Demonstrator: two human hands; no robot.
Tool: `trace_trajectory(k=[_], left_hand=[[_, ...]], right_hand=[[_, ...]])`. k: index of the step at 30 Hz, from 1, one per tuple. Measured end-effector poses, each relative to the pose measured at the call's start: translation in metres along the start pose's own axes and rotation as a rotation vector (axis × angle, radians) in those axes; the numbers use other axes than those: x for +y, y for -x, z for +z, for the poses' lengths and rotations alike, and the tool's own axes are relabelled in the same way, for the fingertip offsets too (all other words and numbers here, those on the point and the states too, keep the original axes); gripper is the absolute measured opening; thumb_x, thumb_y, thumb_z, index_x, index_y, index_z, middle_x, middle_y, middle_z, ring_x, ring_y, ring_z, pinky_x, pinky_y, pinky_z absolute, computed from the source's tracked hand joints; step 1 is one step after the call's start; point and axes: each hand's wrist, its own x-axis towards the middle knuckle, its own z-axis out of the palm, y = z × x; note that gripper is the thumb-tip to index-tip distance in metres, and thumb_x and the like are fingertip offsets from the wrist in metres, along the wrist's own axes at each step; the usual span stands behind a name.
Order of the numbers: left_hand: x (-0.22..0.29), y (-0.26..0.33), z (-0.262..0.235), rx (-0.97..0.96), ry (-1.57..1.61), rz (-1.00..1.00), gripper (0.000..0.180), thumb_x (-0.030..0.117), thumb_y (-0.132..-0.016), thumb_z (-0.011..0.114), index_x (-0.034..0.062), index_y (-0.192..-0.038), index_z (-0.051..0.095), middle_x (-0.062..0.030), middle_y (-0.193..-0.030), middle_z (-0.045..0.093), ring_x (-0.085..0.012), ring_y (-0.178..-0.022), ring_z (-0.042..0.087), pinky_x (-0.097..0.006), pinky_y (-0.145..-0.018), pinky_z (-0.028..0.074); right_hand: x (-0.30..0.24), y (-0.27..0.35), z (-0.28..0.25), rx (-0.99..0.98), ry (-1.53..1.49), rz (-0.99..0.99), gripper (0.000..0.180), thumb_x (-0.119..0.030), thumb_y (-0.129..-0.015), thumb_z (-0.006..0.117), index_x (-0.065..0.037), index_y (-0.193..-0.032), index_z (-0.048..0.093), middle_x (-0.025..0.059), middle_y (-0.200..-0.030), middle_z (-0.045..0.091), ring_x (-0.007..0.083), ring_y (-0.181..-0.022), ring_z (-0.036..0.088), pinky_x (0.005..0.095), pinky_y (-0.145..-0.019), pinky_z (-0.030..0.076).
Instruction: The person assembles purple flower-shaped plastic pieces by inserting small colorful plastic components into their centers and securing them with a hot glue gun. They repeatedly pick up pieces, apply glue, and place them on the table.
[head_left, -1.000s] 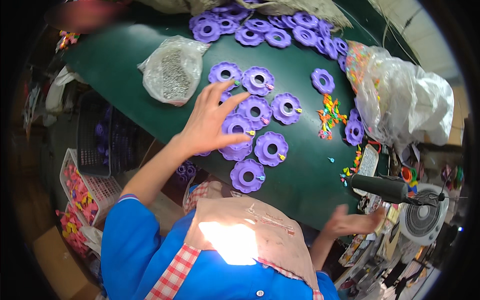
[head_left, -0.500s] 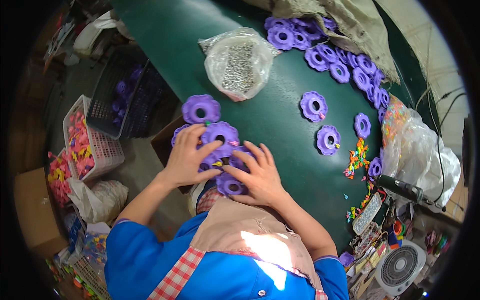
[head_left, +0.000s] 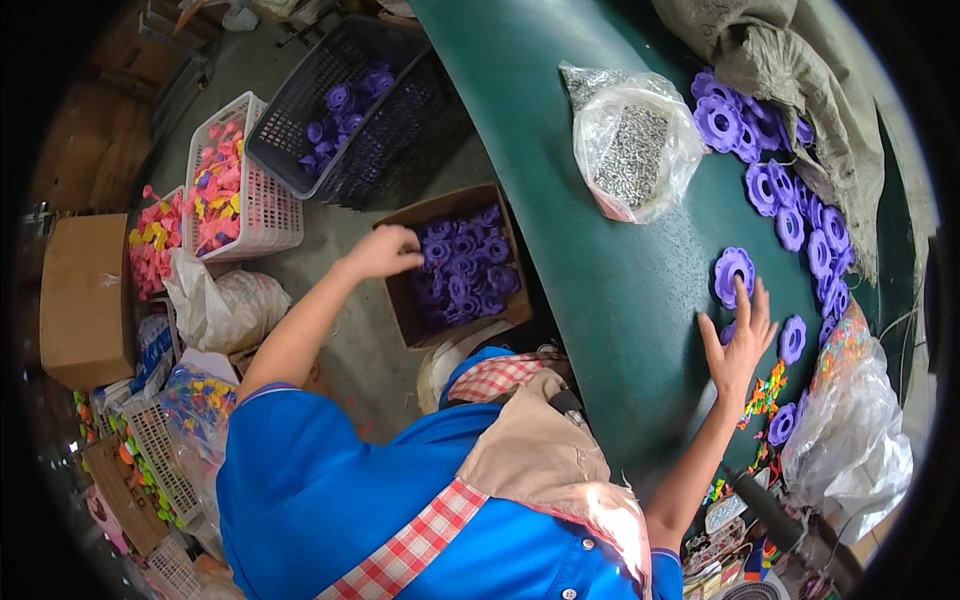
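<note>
My left hand [head_left: 385, 252] is over the left rim of a cardboard box [head_left: 402, 318] on the floor side of the table. Its fingers are loosely bent and a little apart, with nothing visible in them. Purple flower-shaped plastic discs [head_left: 462, 265] fill the box. My right hand [head_left: 742, 345] lies over the green table with its fingers spread. Its fingertips meet the lower edge of one purple disc with a central hole [head_left: 734, 277]. A second purple disc [head_left: 728, 333] is mostly hidden between thumb and fingers.
A clear bag of small metal parts [head_left: 632, 150] stands on the green table [head_left: 620, 330]. More purple discs [head_left: 790, 225] lie along the far right by a grey sack [head_left: 835, 120]. Small coloured pieces [head_left: 765, 392] lie near the right hand. Crates [head_left: 262, 205] stand on the floor at left.
My hands were together over a cluster of discs at the table edge. Now the left is at the box, the right has reached across to the discs on the table, and the cluster has left the table edge.
</note>
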Motion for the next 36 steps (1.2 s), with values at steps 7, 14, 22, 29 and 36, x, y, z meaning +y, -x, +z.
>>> trace_trajectory(k=[7,14,22,29,36], left_hand=[[0.056,0.003,-0.063,0.586,0.194,-0.055,0.021,0.018,-0.101,0.071,-0.0008,-0.11,0.075,-0.0096,-0.098,0.073,-0.016,-0.086,0.071,-0.03,-0.078,0.055],[0.173,-0.034,-0.099,0.643,0.293,0.363,0.016,0.007,-0.102,0.067,-0.0035,-0.111,0.074,-0.0094,-0.1,0.073,-0.0152,-0.091,0.069,-0.028,-0.083,0.053],[0.338,-0.157,-0.062,0.338,0.479,0.735,0.022,0.006,-0.1,0.067,-0.002,-0.12,0.072,-0.0109,-0.112,0.071,-0.0198,-0.106,0.07,-0.032,-0.092,0.055],[0.448,-0.323,0.006,0.38,-0.332,0.901,0.08,0.045,-0.084,0.082,0.0141,-0.151,0.052,-0.0222,-0.158,0.043,-0.0462,-0.148,0.036,-0.063,-0.116,0.036],[0.476,-0.321,0.022,0.151,-0.435,0.95,0.099,0.059,-0.068,0.088,0.0239,-0.153,0.052,-0.0167,-0.152,0.046,-0.0427,-0.14,0.041,-0.057,-0.113,0.038]], right_hand=[[-0.114,0.015,0.006,-0.144,-0.362,-0.391,0.044,-0.031,-0.072,0.087,-0.013,-0.109,0.073,0.0131,-0.129,0.06,0.0374,-0.125,0.055,0.0554,-0.108,0.042],[-0.255,-0.011,0.037,-0.07,-0.811,-0.598,0.023,-0.015,-0.068,0.074,-0.01,-0.09,0.07,0.0152,-0.112,0.062,0.0363,-0.117,0.06,0.0575,-0.111,0.042],[-0.063,-0.039,-0.011,0.363,-0.694,0.059,0.048,-0.014,-0.081,0.08,-0.005,-0.125,0.065,0.0201,-0.129,0.063,0.0395,-0.124,0.059,0.052,-0.108,0.047],[0.129,-0.002,0.02,0.238,-0.071,0.715,0.059,-0.029,-0.086,0.076,-0.008,-0.139,0.062,0.0243,-0.148,0.054,0.0451,-0.132,0.054,0.0517,-0.11,0.047],[0.148,-0.066,-0.005,0.387,-0.406,0.775,0.033,-0.031,-0.09,0.071,-0.009,-0.113,0.076,0.0116,-0.083,0.08,0.0339,-0.081,0.078,0.0431,-0.082,0.06]])
